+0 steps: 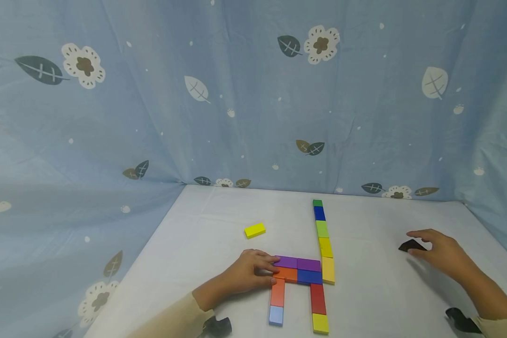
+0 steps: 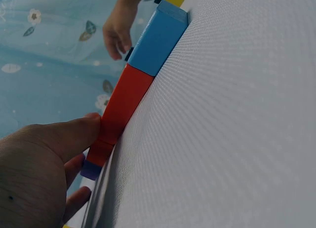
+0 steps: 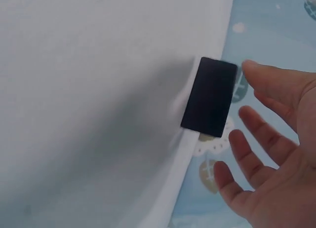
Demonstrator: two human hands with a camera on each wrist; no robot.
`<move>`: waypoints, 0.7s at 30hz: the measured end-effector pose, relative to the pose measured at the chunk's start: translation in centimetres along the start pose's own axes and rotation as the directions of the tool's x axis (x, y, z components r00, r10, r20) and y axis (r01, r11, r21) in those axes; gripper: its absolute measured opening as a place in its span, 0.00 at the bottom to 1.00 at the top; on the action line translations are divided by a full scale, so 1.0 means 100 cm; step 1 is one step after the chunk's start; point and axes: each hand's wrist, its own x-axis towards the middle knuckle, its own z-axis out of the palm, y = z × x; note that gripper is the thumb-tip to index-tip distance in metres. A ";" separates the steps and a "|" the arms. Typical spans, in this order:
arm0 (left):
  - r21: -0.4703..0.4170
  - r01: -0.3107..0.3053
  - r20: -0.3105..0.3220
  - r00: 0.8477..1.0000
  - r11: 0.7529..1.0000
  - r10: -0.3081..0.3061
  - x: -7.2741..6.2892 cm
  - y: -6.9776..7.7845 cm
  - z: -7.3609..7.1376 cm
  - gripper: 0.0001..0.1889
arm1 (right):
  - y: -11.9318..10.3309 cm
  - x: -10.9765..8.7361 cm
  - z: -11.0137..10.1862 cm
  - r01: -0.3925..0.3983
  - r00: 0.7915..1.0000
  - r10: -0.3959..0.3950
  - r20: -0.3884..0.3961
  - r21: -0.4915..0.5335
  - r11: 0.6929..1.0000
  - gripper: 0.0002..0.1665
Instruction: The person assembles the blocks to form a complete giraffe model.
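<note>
Flat coloured blocks form a connected shape in the head view. Two purple blocks lie above an orange block and a blue block. Below extend two legs, one coral and light blue, the other red and yellow. My left hand rests against the shape's left end, thumb by the coral block and fingertips at the purple and orange ones. On the right, a black block is near my right hand, whose thumb and fingers are spread around it without closing in the right wrist view.
A column of several blocks, including a lime one, runs up from the shape's right side. One loose yellow block lies on the white tabletop left of it. A blue patterned curtain hangs behind and at the sides.
</note>
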 end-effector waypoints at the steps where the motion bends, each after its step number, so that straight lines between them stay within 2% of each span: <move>1: 0.002 0.001 -0.001 1.000 1.000 -0.001 0.000 0.000 0.000 0.19 | 0.002 0.000 0.000 -0.005 1.000 0.005 0.007 -0.003 1.000 0.32; 8: 0.006 0.007 0.002 1.000 1.000 -0.007 -0.001 0.001 -0.001 0.19 | 0.011 0.004 0.003 -0.036 0.997 0.038 0.065 -0.032 0.999 0.36; 14: 0.010 -0.001 0.002 1.000 1.000 0.001 0.000 0.002 -0.001 0.19 | 0.015 0.007 0.006 -0.033 0.997 0.038 0.073 -0.069 0.997 0.32; 21: -0.002 0.015 0.008 1.000 1.000 -0.015 -0.001 0.001 0.000 0.19 | 0.016 0.010 0.008 -0.026 0.997 0.030 0.073 -0.067 0.997 0.29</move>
